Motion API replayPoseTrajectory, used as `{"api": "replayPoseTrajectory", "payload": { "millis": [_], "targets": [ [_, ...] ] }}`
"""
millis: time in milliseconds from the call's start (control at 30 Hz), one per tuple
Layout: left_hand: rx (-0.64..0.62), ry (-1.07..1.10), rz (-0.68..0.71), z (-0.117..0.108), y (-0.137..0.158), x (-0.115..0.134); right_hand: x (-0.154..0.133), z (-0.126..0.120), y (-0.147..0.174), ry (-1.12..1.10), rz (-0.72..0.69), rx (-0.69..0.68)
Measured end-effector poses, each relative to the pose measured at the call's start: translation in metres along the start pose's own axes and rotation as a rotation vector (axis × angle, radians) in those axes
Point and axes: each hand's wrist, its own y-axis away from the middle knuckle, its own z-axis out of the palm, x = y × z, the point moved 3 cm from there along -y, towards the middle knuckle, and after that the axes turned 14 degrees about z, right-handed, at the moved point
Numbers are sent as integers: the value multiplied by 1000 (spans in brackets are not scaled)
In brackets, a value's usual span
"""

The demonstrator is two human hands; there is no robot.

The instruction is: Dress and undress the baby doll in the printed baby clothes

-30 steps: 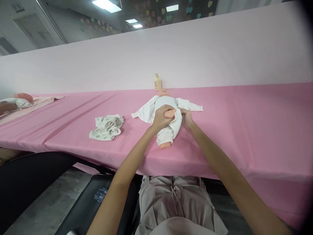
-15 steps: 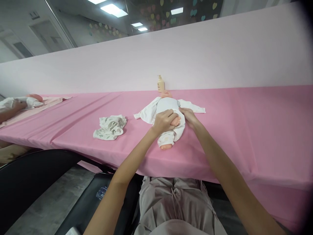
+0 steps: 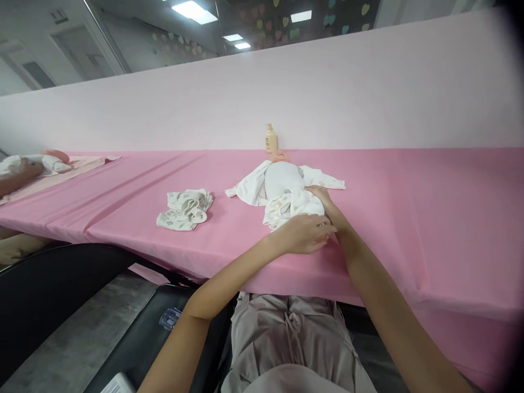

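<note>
Doll [image 3: 283,179] lies on surface [image 3: 409,218], head [image 3: 280,156] near bottle [image 3: 271,140]. Left hand [image 3: 305,233] is curled at its clothes' [image 3: 292,204] lower end; right hand [image 3: 321,197] rests against its side. Whether either pinches cloth cannot be determined.

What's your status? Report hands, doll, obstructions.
Left hand at foot end of doll, right hand at its side, grips unclear. Sleeves spread. Bottle beyond, cloth aside: neither in the way.

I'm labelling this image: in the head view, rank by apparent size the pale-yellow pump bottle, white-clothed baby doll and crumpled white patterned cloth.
1. White-clothed baby doll
2. Crumpled white patterned cloth
3. Pale-yellow pump bottle
</note>
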Motion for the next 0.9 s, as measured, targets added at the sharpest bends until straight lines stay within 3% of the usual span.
{"api": "replayPoseTrajectory", "payload": {
  "millis": [133,233,300,400,500,567,700,800,900],
  "targets": [
    [225,-59,-291,-19,19,-50,5,-6,1,-128,103,-150],
    [147,-97,-539,-6,41,-84,2,-10,4,-171,83,-208],
    [106,-33,-581,7,54,-92,-5,-10,6,-101,-23,-80],
    [191,44,-604,18,62,-87,-20,-1,14,250,-274,199],
    [236,5,-567,19,58,-78,-31,7,21,515,-398,273],
    [223,-60,-501,17,52,-74,-34,6,23,459,-353,126],
    [174,-150,-346,16,46,-68,-36,-4,27,167,-118,-343],
    [189,-106,-294,14,47,-64,-40,-13,32,134,-38,-398],
    [307,18,-433,13,51,-68,-42,-15,37,214,-62,-445]
  ]
}}
